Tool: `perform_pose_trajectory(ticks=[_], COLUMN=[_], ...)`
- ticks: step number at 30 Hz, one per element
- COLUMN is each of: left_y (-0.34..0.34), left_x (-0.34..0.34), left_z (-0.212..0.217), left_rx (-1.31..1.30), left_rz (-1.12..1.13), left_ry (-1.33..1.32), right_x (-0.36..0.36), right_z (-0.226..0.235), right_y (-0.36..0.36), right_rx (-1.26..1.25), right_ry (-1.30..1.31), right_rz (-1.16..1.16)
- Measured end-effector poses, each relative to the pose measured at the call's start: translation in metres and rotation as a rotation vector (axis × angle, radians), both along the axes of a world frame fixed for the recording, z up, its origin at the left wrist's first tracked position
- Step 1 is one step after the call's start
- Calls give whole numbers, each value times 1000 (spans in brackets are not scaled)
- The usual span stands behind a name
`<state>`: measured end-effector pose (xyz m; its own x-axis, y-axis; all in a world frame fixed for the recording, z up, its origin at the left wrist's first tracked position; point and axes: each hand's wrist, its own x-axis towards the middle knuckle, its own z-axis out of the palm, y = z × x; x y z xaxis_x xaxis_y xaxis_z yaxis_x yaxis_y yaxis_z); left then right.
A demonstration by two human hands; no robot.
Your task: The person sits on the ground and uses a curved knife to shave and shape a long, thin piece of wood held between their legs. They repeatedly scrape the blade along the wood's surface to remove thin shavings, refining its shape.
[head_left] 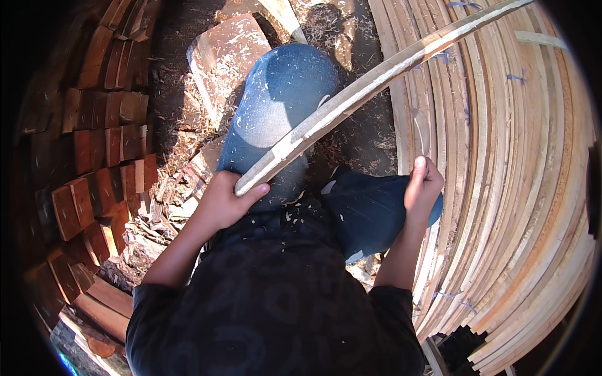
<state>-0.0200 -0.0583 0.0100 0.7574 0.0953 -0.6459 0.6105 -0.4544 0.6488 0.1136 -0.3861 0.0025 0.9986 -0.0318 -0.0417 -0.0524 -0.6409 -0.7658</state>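
Shirt: one dark shirt [269, 294] is being worn, with a few pale flakes being caught near its far hem.
Legs: two are being seen in blue jeans; the right leg [376, 207] is being bent outward, and the left leg [266, 125] is being dotted with shavings.
Hands: two are being used, both closed. By the left hand [229, 197], the near end of one wooden pole [351, 106] is being gripped, the thumb being laid along its top. By the right hand [424, 185], the base of one curved blade [421, 128] is being clasped; its handle is being hidden by the fingers.
Pole: one length is being held aslant over the left leg and across the far left corner of the strip stack [489, 188].
Blade: one is being pointed away from the body, over the left edge of the strip stack, well apart from the pole.
Strip stack: one is being seen at the right, its long strips too many to be counted; at least five blue ties [517, 77] are being shown, two near its near edge.
Block stack: one pile of reddish blocks [119, 150] is being seen at the left, in several tiers.
Ground: one broad wood slab [232, 50] is being strewn with shavings, beyond the left leg.
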Motion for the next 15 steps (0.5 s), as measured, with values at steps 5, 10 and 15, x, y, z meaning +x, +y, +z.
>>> perform_pose_trajectory(ticks=[5, 10, 15], left_y=[-4, -6, -7], left_x=[1, 0, -4], left_z=[3, 4, -2], left_rx=[48, 71, 47], left_rz=[-10, 2, 16], left_ry=[-63, -129, -201], right_x=[-8, 4, 24], right_z=[7, 14, 10], right_y=[57, 67, 63], right_rx=[-151, -261, -348], right_ry=[-88, -120, -259], right_rz=[259, 285, 310])
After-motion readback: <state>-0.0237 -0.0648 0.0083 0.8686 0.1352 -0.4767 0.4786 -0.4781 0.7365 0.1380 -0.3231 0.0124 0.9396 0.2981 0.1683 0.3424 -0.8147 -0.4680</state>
